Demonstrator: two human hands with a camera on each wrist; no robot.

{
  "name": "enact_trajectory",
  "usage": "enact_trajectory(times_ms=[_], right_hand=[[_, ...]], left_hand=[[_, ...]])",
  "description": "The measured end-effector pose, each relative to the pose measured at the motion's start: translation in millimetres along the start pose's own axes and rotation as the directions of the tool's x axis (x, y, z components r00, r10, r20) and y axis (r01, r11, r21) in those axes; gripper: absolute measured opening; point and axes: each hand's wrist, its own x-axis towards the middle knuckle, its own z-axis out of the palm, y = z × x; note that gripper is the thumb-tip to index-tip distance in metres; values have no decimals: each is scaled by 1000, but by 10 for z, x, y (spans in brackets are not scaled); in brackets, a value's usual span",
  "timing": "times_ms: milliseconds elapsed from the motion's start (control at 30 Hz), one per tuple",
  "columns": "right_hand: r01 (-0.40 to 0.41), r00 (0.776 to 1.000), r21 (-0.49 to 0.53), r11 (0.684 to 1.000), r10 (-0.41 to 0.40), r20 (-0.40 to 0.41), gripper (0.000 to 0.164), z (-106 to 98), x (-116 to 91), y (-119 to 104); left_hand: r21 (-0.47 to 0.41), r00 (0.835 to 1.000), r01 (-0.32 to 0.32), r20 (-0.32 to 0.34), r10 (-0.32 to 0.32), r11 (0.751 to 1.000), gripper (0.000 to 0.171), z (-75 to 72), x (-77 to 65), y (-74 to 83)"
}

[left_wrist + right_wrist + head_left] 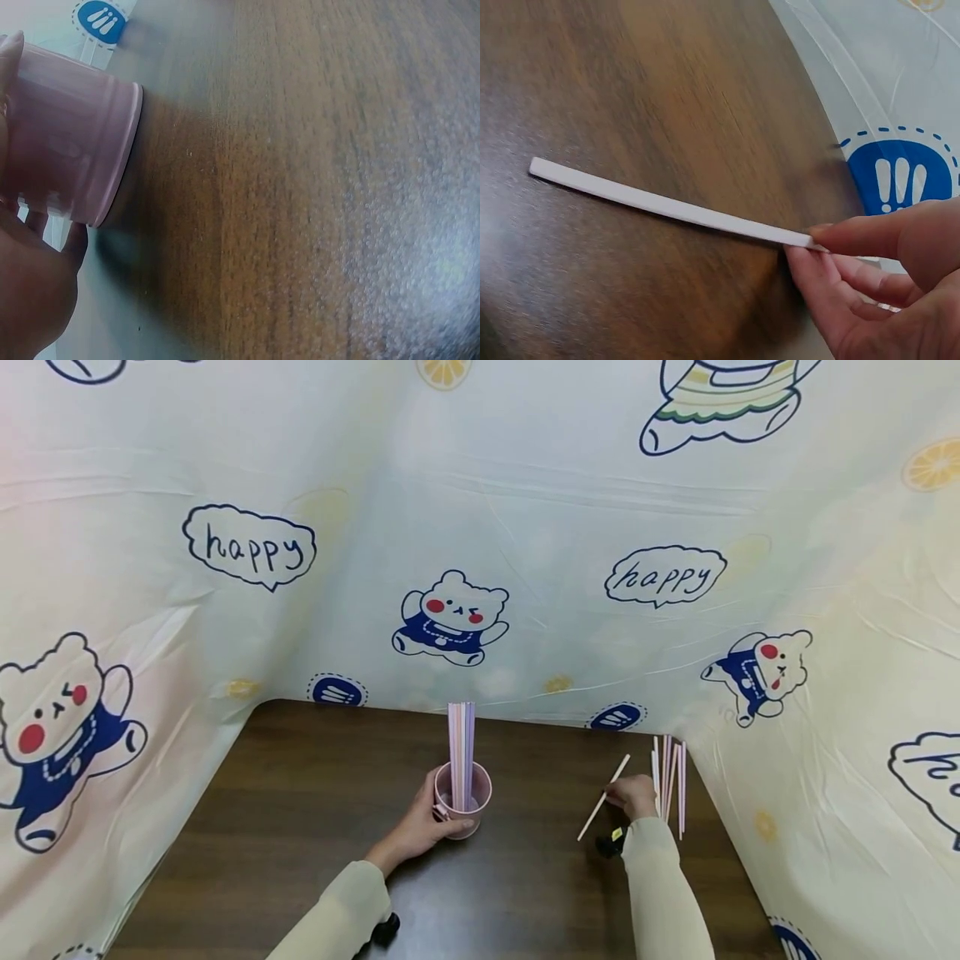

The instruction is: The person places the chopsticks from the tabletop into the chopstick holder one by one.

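Likely the pick step: right hand (632, 796), lower right of frame, pinches one stick (667, 204) in its fingers (left hand (417, 828) grips the cup (483, 793), lower centre); next needs a steady lift.

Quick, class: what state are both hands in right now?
Left hand: closed, holding the pink cup.
Right hand: closed, pinching a pale stick.

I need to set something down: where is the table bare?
Bare: the left of the table, between its left edge and the left hand on the cup; the middle, between the cup and the straw the right hand pinches. Crowded: the right side, where loose straws lie by the right hand.
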Motion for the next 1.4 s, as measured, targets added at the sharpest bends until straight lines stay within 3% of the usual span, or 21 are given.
enact_trajectory(times_ms=[133, 233, 500, 733, 1100, 1400], right_hand=[[24, 999, 65, 998, -26, 23, 28, 35, -14, 81], [49, 995, 119, 992, -59, 80, 25, 82, -16, 128], [115, 983, 171, 979, -137, 126, 35, 254, -56, 11], [170, 962, 218, 961, -210, 175, 33, 458, -216, -304], [347, 881, 285, 894, -415, 229, 27, 791, -590, -729], [449, 803, 386, 806, -554, 222, 29, 1042, -928, -993]], left_hand=[[-11, 1000, -28, -11, 28, 1000, 98, -1, -31, 139], [-17, 999, -31, -22, 31, 999, 96, -4, -41, 200], [-15, 999, 36, 0, -36, 999, 102, 23, 3, -12], [-42, 1000, 1, 6, -1, 999, 103, 2, 10, -63], [-12, 1000, -11, 16, 11, 1000, 102, 1, 18, -85], [-8, 999, -35, 20, 35, 999, 101, -4, 19, -47]])
